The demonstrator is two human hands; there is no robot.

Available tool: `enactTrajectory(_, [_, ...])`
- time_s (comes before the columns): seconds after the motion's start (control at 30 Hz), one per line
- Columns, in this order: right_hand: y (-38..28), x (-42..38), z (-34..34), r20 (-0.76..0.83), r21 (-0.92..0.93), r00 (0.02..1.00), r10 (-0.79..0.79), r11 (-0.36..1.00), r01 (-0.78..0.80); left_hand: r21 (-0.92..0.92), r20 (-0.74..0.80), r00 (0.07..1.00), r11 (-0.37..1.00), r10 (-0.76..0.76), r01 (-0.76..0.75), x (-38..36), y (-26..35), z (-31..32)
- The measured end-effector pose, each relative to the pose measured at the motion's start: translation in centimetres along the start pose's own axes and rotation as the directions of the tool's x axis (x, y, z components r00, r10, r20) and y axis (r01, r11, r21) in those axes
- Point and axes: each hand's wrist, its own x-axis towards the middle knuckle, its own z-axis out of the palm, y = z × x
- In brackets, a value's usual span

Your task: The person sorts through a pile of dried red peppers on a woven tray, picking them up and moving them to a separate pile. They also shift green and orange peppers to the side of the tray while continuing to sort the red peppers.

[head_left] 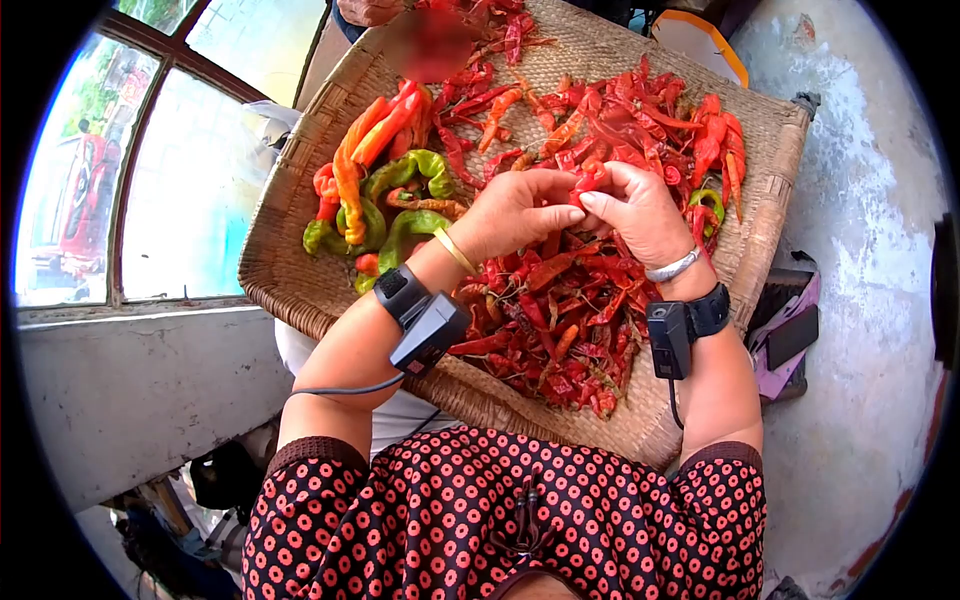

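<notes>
Both hands meet above the middle of a woven basket tray (290, 215), pinching one red chili pepper (591, 177) between their fingertips. My left hand (515, 212) wears a yellow bangle at the wrist and is closed on the pepper's left side. From the right, my right hand (642, 215), with a silver bracelet, grips the same pepper by thumb and fingers. Beneath them lies a heap of dried red chilies (555, 330). Further red chilies (640, 110) spread behind the hands. Green peppers (415, 228) and orange peppers (375, 135) are grouped on the tray's left.
A window (190, 170) and its sill run along the left. Part of another person's hand (370, 10) shows at the tray's far edge. A pale, worn wall (860, 250) stands on the right. Beside the tray, a dark phone-like slab (793, 338) rests on something pink.
</notes>
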Motion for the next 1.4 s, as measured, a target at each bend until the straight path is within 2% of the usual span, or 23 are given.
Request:
enactTrajectory(0.17, [0.2,0.2,-0.2,-0.018,-0.188,0.997,-0.080,0.979,0.075,0.046,-0.021,0.995,0.994,-0.100,0.101,0.0,0.2,0.1])
enactTrajectory(0.23, [0.6,0.2,-0.9,0.014,-0.583,0.972,-0.233,0.789,0.197,0.099,-0.110,0.993,0.993,-0.047,0.058,0.3,0.3,-0.8])
enactTrajectory(0.27, [0.4,0.0,-1.2,0.014,-0.583,0.973,-0.232,0.788,0.196,0.074,-0.199,0.980,0.996,-0.029,0.045,0.4,0.5,-1.3])
enactTrajectory(0.33, [-0.4,-0.4,-1.5,0.219,-0.876,0.975,0.043,0.449,0.177,-0.198,-0.342,0.939,0.975,0.031,-0.104,1.1,0.7,-3.3])
enactTrajectory(0.37, [-0.4,-0.7,-1.3,0.220,-0.876,0.975,0.042,0.449,0.178,-0.340,-0.461,0.885,0.908,0.066,-0.245,1.2,0.7,-3.7])
enactTrajectory(0.43, [-0.5,-1.3,-0.4,0.254,-0.962,0.956,0.144,0.141,0.235,-0.328,-0.495,0.869,0.922,0.015,-0.204,0.9,0.8,-3.9])
enactTrajectory(0.47, [-0.1,-1.3,-0.2,0.245,-0.966,0.958,0.146,0.117,0.230,-0.320,-0.526,0.850,0.934,-0.034,-0.160,0.8,0.8,-3.9])
enactTrajectory(0.57, [1.4,-1.0,-0.1,0.249,-0.969,0.961,0.119,0.025,0.248,-0.143,-0.352,0.932,0.989,-0.083,0.034,0.8,0.1,-2.7])
enactTrajectory(0.6, [1.3,-1.0,-0.4,0.249,-0.968,0.961,0.118,0.024,0.248,-0.053,-0.273,0.962,0.999,-0.021,0.006,0.6,0.2,-2.0])
enactTrajectory(0.67, [1.0,-0.9,-1.2,0.298,-0.922,0.954,0.007,0.259,0.286,0.093,-0.127,0.992,0.996,0.007,0.005,0.5,-0.1,-1.3])
enactTrajectory(0.7, [0.7,-0.8,-1.3,0.299,-0.922,0.954,0.007,0.259,0.287,0.182,-0.061,0.998,0.983,0.031,-0.020,0.5,-0.3,-1.0])
enactTrajectory(0.77, [0.3,-0.5,-1.6,0.278,-0.872,0.951,-0.132,0.380,0.308,0.118,0.052,0.998,0.993,-0.031,0.025,0.2,-0.5,-0.3])
enactTrajectory(0.87, [0.3,-0.2,-1.5,0.291,-0.821,0.938,-0.186,0.455,0.345,0.220,0.055,0.992,0.968,0.114,-0.124,0.2,-1.4,0.3])
enactTrajectory(0.93, [0.2,-0.2,-1.4,0.287,-0.803,0.939,-0.189,0.487,0.343,0.580,0.183,0.967,0.775,0.178,-0.252,0.1,-0.9,0.2])
enactTrajectory(0.97, [0.2,-0.1,-1.5,0.238,-0.789,0.938,-0.251,0.513,0.337,0.579,0.183,0.967,0.775,0.178,-0.252,0.1,-0.9,0.1])
enactTrajectory(1.03, [0.1,0.1,-1.6,0.185,-0.774,0.933,-0.310,0.538,0.332,0.448,0.035,0.998,0.892,0.043,-0.055,0.0,-0.8,0.0])
enactTrajectory(1.1, [-0.1,0.5,-2.0,-0.137,-0.767,0.792,-0.595,0.569,0.295,0.470,-0.058,0.997,0.882,0.050,-0.017,0.1,-0.2,-1.2])
enactTrajectory(1.17, [-0.3,0.4,-2.7,-0.285,-0.712,0.799,-0.529,0.675,0.194,0.355,-0.238,0.971,0.932,0.012,0.075,0.2,0.6,-2.4])
enactTrajectory(1.23, [-0.2,0.3,-3.2,-0.260,-0.774,0.864,-0.431,0.629,0.080,0.028,-0.389,0.920,0.998,-0.048,0.064,0.2,1.7,-3.9])
enactTrajectory(1.27, [0.0,0.3,-3.3,-0.198,-0.828,0.890,-0.412,0.556,0.073,-0.120,-0.495,0.869,0.990,0.002,-0.070,0.6,1.5,-4.3])
enactTrajectory(1.3, [0.5,0.4,-3.3,-0.136,-0.875,0.913,-0.385,0.479,0.071,-0.198,-0.556,0.829,0.958,0.063,-0.206,0.7,1.2,-4.9])
enactTrajectory(1.37, [1.0,0.3,-2.9,-0.042,-0.942,0.973,-0.227,0.332,0.037,-0.258,-0.652,0.758,0.941,-0.003,-0.218,1.0,0.4,-5.2])
enactTrajectory(1.4, [1.1,0.2,-2.6,-0.019,-0.953,0.975,-0.221,0.299,0.049,-0.224,-0.627,0.779,0.959,-0.004,-0.176,1.0,0.4,-4.9])
